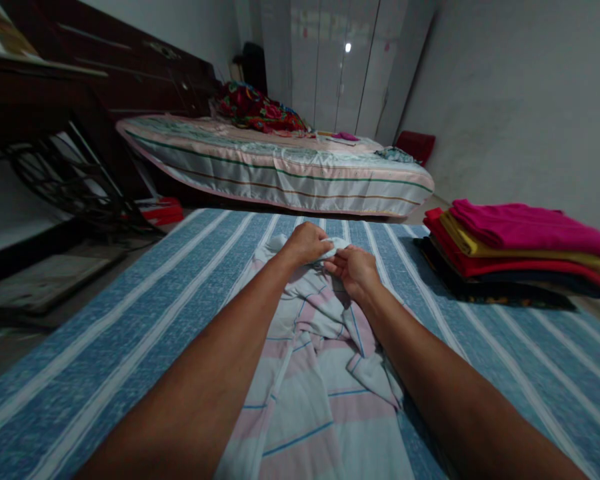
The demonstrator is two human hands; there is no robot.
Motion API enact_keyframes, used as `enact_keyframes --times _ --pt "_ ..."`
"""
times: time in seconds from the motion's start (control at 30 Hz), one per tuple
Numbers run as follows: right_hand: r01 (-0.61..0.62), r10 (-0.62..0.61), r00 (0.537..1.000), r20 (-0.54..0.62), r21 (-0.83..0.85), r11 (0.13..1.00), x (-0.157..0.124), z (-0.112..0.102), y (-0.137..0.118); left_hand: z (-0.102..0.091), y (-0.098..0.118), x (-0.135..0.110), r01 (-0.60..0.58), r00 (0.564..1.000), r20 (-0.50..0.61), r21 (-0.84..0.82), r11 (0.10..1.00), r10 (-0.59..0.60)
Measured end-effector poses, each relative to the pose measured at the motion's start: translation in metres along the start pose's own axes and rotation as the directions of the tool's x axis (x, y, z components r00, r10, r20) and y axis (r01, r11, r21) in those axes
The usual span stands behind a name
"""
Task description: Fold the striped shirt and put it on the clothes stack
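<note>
A white and pale pink striped garment [300,400] with thin blue lines lies rumpled on the blue striped bedspread, reaching toward me. At its far end my left hand [306,243] pinches the whitish edge, thumb and fingers closed on the cloth. Close beside it, my right hand [354,268] grips the same edge between thumb and fingers, palm turned partly up. Between the two hands a short length of this edge is lifted a little. The cloth below them is bunched into folds.
Folded clothes [520,247] in pink, yellow, red and black are stacked at the right. Beyond the blue striped bedspread [180,267] stands a second bed [280,173] with a red floral blanket [260,110]. A treadle sewing machine stand [75,173] is at the left, a wardrobe [330,60] behind.
</note>
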State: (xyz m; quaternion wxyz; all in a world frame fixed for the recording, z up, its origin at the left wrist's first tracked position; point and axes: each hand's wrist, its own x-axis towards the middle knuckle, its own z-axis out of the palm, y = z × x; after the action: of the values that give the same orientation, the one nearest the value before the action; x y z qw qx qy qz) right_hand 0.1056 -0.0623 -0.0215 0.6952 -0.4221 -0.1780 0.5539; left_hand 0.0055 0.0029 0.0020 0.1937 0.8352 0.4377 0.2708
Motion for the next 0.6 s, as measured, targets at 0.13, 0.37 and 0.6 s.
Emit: enact_keyframes --times 0.13,0.37,0.6 --pt "0.023 -0.044 0.994 -0.097 -0.210 0.978 0.000 -0.003 -0.006 -0.001 0.001 0.001 -0.006 1.000 -0.016 0.039 0.999 0.007" --pt "0.400 -0.560 0.796 0.231 -0.894 0.200 0.024 -0.035 -0.025 -0.002 0.002 0.000 -0.006 1.000 0.019 0.031 1.000 0.006" --pt "0.583 -0.484 0.710 0.512 -0.813 -0.004 0.038 -0.048 -0.020 -0.004 0.005 -0.002 -0.014 0.999 0.038 0.015 1.000 0.013"
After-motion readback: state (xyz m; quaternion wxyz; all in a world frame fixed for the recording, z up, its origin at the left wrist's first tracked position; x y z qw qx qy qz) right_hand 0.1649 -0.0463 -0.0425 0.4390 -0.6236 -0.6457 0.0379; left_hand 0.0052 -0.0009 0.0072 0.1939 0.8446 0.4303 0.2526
